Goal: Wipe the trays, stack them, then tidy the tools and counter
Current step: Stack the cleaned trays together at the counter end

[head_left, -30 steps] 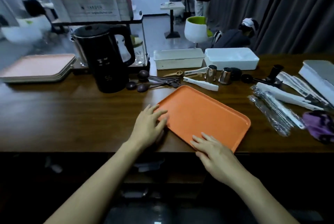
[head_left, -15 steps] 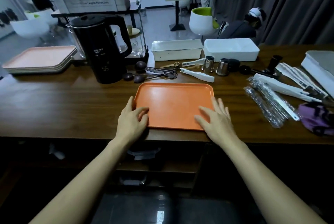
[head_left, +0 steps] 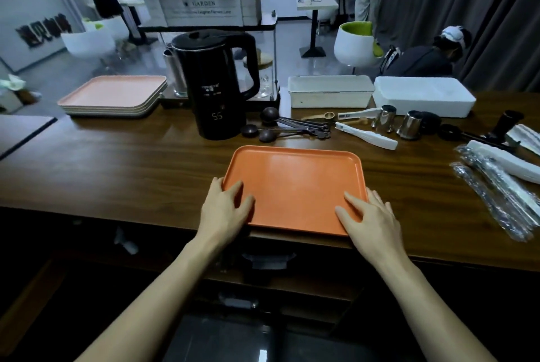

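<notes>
Orange tray (head_left: 295,186) flat at near worktop (head_left: 117,168) edge. Left hand (head_left: 225,209), right hand (head_left: 369,219) on near corners, fingers spread, grip apart. Pink tray stack (head_left: 114,95) far left.

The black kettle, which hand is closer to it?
Left. The left hand rests on the near left corner of the orange tray, almost straight in front of the black kettle. The right hand sits on the tray's near right corner, farther off to the side.

The wrapped utensils (head_left: 496,189) run off the right edge; small print on the kettle (head_left: 214,83) is unreadable.
</notes>
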